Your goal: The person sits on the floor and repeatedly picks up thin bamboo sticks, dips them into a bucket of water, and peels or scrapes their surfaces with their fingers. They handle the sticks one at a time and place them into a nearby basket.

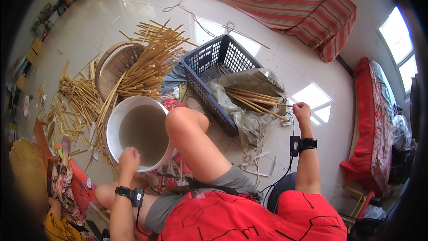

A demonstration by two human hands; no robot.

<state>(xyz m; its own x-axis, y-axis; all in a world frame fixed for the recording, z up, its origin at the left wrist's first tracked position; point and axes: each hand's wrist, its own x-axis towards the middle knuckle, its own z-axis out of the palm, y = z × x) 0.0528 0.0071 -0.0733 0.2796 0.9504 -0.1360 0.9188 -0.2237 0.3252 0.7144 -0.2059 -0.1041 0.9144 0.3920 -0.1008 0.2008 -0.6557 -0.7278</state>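
Note:
My right hand (302, 111) is out to the right with its fingers pinched on the end of a thin wooden stick (285, 104). That stick lies with several other sticks (249, 100) on a crumpled grey plastic sheet (267, 79). The sheet spreads over the near end of a dark blue plastic crate (199, 73). Over the near rim of a white bucket (111, 129) hovers my left hand (129, 158), its fingers curled closed. Whatever it may hold is hidden. Cloudy grey-brown water (143, 127) fills much of the bucket.
Behind the bucket, a woven basket (106, 69) holds a thick bundle of sticks (149, 64). More sticks (78, 91) litter the floor at left. A person in flowered clothing (67, 187) sits at lower left. Striped cloth (307, 11) covers something at the far wall; a red-draped bed (363, 107) stands right.

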